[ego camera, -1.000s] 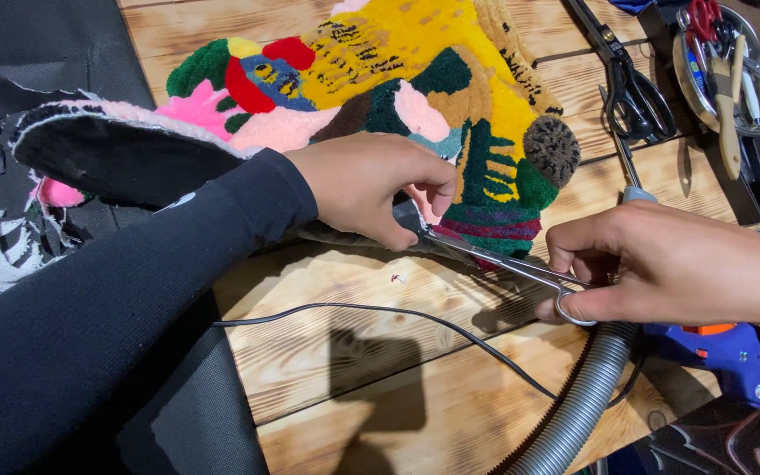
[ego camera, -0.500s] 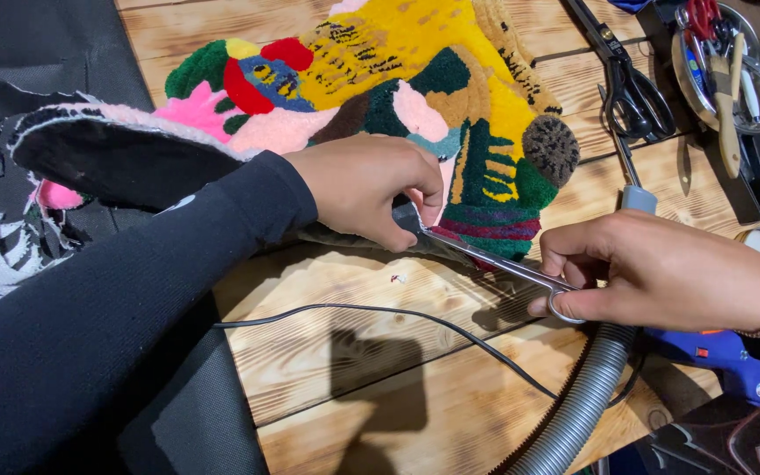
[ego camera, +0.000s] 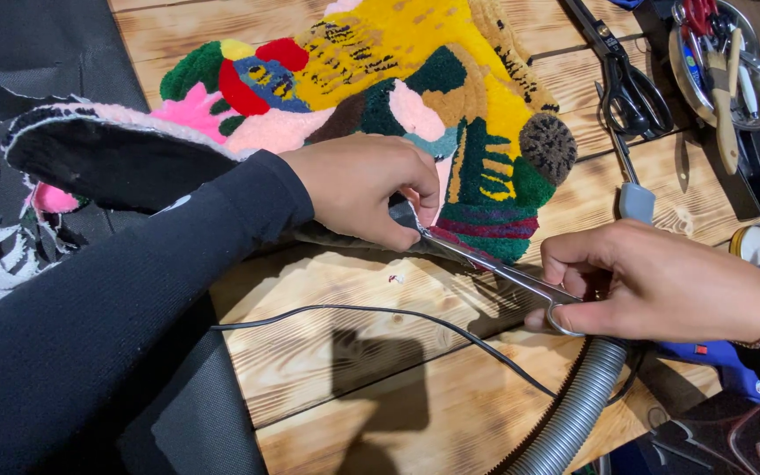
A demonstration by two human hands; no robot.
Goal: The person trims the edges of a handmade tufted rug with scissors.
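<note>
A colourful tufted rug (ego camera: 415, 79) lies on the wooden table (ego camera: 380, 369), its left end folded over so the black backing shows. My left hand (ego camera: 367, 189) pinches the rug's near edge and its grey backing cloth. My right hand (ego camera: 661, 281) is closed on small silver scissors (ego camera: 503, 271), fingers through the loops. The blade tips sit at the rug's edge right beside my left fingers.
A thin black cable (ego camera: 380, 312) runs across the boards and a grey ribbed hose (ego camera: 573, 413) rises from the bottom edge. Large black shears (ego camera: 626, 84) lie at the back right beside a round tray of tools (ego camera: 723, 62). A blue glue gun (ego camera: 723, 361) is under my right wrist.
My right hand with the scissors has shifted slightly down and left along the rug's edge. My left hand keeps its pinch. The view has dropped a little, showing a round tin at right.
</note>
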